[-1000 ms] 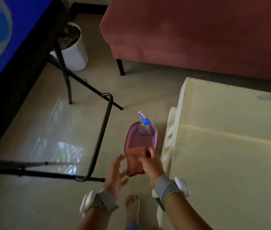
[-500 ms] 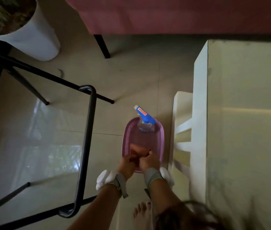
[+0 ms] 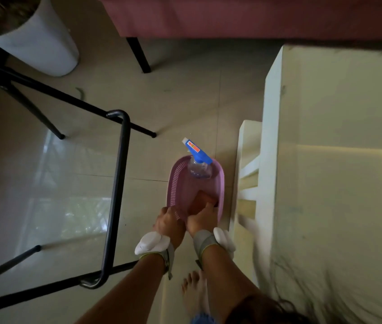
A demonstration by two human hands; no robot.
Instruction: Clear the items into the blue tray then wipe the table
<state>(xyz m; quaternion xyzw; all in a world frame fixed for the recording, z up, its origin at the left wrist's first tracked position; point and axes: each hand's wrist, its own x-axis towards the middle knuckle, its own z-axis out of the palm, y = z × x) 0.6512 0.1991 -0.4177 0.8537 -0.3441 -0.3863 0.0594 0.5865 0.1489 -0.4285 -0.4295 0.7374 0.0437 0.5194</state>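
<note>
The pink basket (image 3: 221, 183) at lower centre is hemmed in on its right by the cream desk (image 3: 325, 160), whose edge and slatted side stand just beside it. The basket's upper end is taken up by the spray bottle (image 3: 199, 166); its lower end is filled by the folded cloth (image 3: 203, 201) and both hands. Bare floor (image 3: 80, 183) is left open on the left, bounded by the black metal frame (image 3: 117, 183). Upper left is blocked by a white pot (image 3: 42, 50).
</note>
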